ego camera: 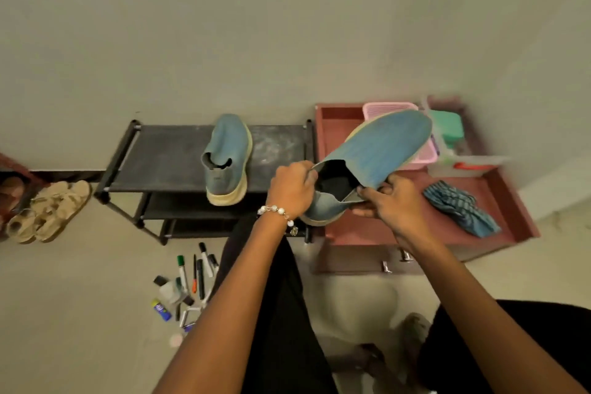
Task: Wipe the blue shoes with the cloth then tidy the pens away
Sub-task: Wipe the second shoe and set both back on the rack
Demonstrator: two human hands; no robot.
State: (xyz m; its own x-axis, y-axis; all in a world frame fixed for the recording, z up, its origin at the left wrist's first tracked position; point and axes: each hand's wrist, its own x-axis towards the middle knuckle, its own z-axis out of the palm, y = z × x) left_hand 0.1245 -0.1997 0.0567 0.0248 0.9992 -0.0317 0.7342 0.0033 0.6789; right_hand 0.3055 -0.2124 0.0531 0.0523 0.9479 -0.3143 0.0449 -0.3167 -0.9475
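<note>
Shoe is pinched at its collar by left hand and right hand; cloth, centre right, should be fetched before wiping.

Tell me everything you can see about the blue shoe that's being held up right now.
The held blue shoe is a slip-on with a faded, worn-looking blue fabric upper, a dark lining inside its opening and a pale yellowish sole edge. It is lifted above the reddish cabinet top, toe pointing up and away, heel toward the person. The left hand grips the collar on one side; the right hand pinches the opposite side, spreading the opening. Nothing else touches it.
</note>
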